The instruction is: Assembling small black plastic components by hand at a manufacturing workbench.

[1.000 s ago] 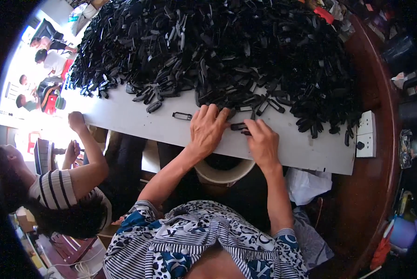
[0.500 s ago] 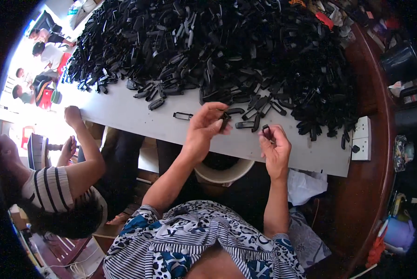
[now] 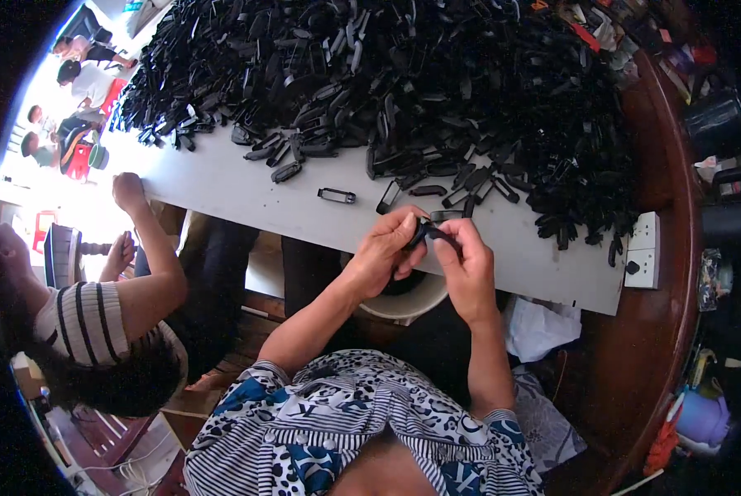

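Observation:
My left hand [image 3: 384,255] and my right hand [image 3: 468,269] meet over the table's front edge. The left hand's fingers are closed on a small black plastic part [image 3: 417,235]. In my right hand a curved black plastic piece [image 3: 446,236] is pinched against it; fingers partly hide where the two touch. Just beyond the hands lie a slim black curved piece [image 3: 427,190] and several open frames. One narrow rectangular black frame [image 3: 337,196] rests alone to the left of them. A huge heap of black plastic parts [image 3: 329,91] covers the table's far side.
Below my hands stands a white bucket [image 3: 405,311] with dark contents. A white plastic bag [image 3: 542,330] hangs under the pale table [image 3: 222,186]. White power sockets [image 3: 645,250] sit at the right end. At left a co-worker in a striped sleeve [image 3: 89,326] leans an arm toward the table.
My hands have come together from apart, bringing their two black parts into contact. The right hand has moved left and the left hand slightly right and down.

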Demonstrator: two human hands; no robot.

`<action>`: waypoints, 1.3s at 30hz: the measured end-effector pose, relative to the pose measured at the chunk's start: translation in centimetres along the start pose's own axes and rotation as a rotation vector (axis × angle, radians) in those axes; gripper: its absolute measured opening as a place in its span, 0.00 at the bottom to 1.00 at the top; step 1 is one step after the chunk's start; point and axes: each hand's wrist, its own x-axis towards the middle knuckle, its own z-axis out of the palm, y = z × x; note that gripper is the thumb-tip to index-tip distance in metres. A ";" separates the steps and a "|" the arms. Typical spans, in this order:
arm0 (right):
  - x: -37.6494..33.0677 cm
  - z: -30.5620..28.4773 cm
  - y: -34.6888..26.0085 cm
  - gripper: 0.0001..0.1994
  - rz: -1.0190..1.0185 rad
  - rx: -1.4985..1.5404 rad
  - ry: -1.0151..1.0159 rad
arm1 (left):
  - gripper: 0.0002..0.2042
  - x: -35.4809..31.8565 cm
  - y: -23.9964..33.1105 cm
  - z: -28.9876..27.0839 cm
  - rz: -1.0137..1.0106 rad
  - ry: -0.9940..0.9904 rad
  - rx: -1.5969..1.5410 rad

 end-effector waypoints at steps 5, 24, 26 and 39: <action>0.1 0.3 -0.2 0.08 -0.200 -0.345 0.026 | 0.14 -0.5 0.4 -0.2 -0.090 -0.035 -0.129; 0.7 1.1 -0.6 0.08 -0.303 -0.710 0.025 | 0.12 -0.8 -0.3 -0.2 0.011 0.063 0.015; 0.6 1.2 -1.1 0.07 -0.280 -0.787 -0.019 | 0.12 -1.0 -0.3 0.0 0.025 0.085 0.058; -1.2 2.5 -0.7 0.08 -0.303 -0.677 -0.063 | 0.09 -1.2 -1.8 -0.5 0.201 0.204 0.249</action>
